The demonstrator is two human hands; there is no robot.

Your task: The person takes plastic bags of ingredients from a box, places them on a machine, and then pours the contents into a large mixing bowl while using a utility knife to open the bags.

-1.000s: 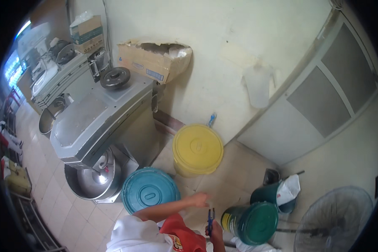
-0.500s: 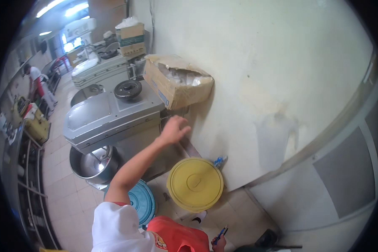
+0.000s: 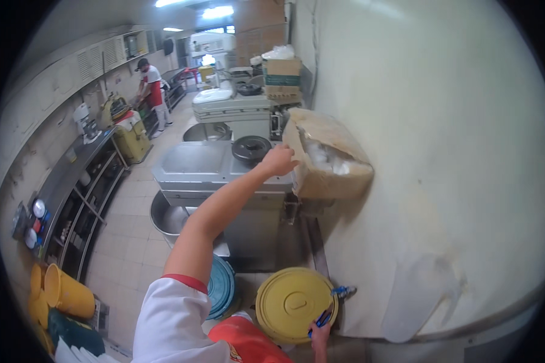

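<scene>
My left hand (image 3: 278, 161), on a bare outstretched forearm, is over the back of the nearest mixer, beside its black round knob (image 3: 251, 149). Its loosely bent fingers reach the left side of a torn cardboard box (image 3: 330, 184); whether they touch it I cannot tell. No object shows in that hand. Clear plastic (image 3: 327, 158) shows through the box's ripped top. Low down, my right hand (image 3: 321, 334) is closed on a slim blue-and-black hand tool (image 3: 318, 322), its exact kind unclear. That hand is in front of the yellow round lid (image 3: 287, 296).
A large grey mixer (image 3: 224, 166) stands under my left arm, its steel bowl (image 3: 169, 218) below. A teal lid (image 3: 221, 290) is beside the yellow one. Yellow bins (image 3: 72, 293) stand lower left. A co-worker (image 3: 153, 91) is at the far bench. A pale wall (image 3: 430, 151) rises on the right.
The view has swung, shifting the room rightward in the picture. My left hand has moved up from beside the mixer's rear to the box's side. My right hand has risen in front of the yellow lid.
</scene>
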